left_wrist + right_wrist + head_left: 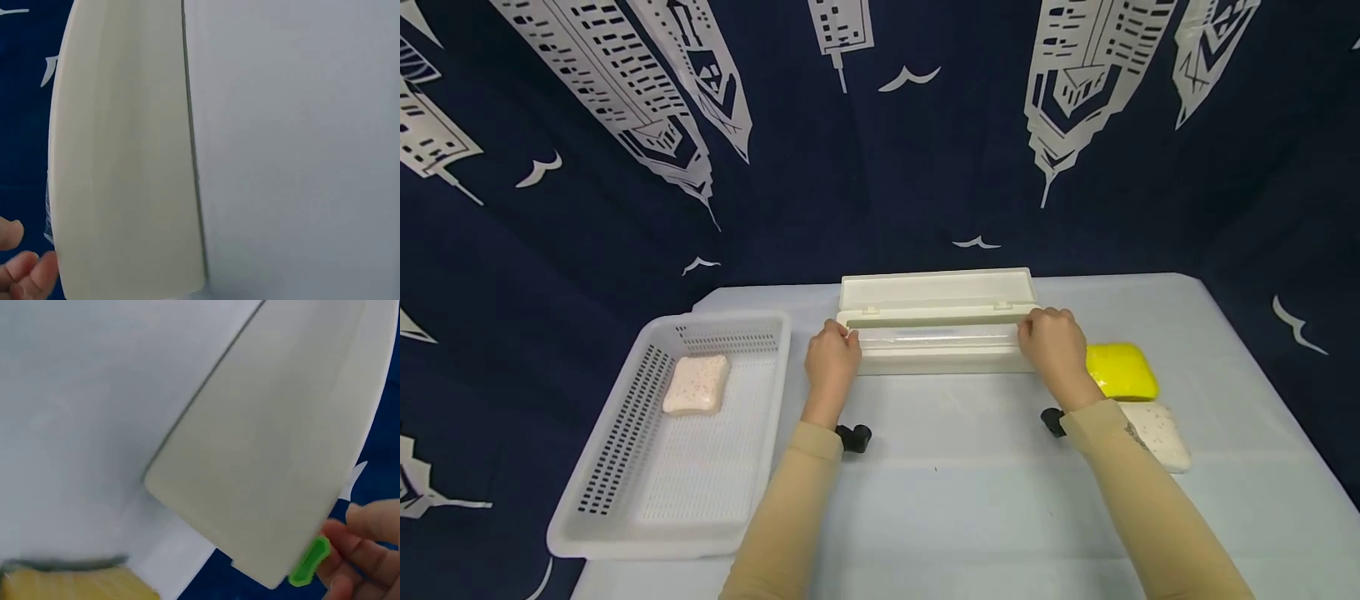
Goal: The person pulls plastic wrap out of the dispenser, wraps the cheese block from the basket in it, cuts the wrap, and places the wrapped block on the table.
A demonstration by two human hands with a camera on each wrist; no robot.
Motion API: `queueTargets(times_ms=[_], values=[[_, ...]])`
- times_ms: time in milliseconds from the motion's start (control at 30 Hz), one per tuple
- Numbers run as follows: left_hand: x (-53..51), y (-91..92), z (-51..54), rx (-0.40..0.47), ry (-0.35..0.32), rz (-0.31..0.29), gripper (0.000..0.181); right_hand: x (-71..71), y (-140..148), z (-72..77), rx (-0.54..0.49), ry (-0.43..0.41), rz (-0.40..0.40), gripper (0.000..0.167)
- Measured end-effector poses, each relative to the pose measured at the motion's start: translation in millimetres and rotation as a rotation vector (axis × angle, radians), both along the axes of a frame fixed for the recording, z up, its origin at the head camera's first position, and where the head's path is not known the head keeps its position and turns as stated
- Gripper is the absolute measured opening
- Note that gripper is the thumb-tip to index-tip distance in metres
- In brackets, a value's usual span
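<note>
A long cream dispenser box (943, 361) stands at the back of the table with its lid (936, 292) raised. A roll of clear plastic wrap (940, 336) lies along its opening. My left hand (833, 354) is at the roll's left end, fingers curled; crinkled film (48, 219) shows beside the fingertips (42, 269). At the other end my right hand (1054, 348) holds the roll, its fingers (353, 540) against a bright green end piece (309, 562). The box wall hides most of the roll from both wrist views.
On the left, a white perforated basket (778, 392) holds a speckled pinkish bar (696, 385). A yellow case (1122, 372) and a speckled off-white bar (1157, 435) lie by my right forearm. A dark blue patterned cloth (865, 183) hangs behind the table (955, 500).
</note>
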State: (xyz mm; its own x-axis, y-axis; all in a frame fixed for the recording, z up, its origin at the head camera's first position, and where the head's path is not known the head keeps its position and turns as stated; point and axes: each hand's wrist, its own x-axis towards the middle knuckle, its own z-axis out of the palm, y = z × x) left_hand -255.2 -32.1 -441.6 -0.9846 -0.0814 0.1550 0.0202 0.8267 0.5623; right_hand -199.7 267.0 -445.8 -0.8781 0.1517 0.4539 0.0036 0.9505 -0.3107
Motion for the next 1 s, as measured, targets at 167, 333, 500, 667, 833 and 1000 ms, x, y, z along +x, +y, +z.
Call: queueTargets(times_ms=[167,333,500,667,833,1000], values=[[-5.5,7.1,10.3,-0.149,-0.097,-0.009,0.040,-4.8,-2,10.6,0.068,-0.176,-0.022,0.025],[-12.2,14.3,16.6,-0.257,-0.169,-0.025,0.059,-11.2,-10,21.1,0.150,-0.374,-0.034,0.030],[-15.3,18.5,16.9,-0.309,-0.212,-0.036,0.063,-17.9,-13,26.8,0.121,-0.518,-0.045,0.028],[-18.7,19.9,13.0,-0.276,-0.260,-0.011,0.066,-21.3,-13,28.2,0.098,-0.580,-0.045,0.028],[-22.1,17.2,9.0,-0.194,-0.261,0.015,0.056,-22.4,-11,28.4,0.041,-0.584,-0.067,0.023],[-25.5,10.8,12.1,-0.010,-0.238,0.015,0.022,-23.9,-7,27.3,-0.046,-0.594,-0.094,0.023]])
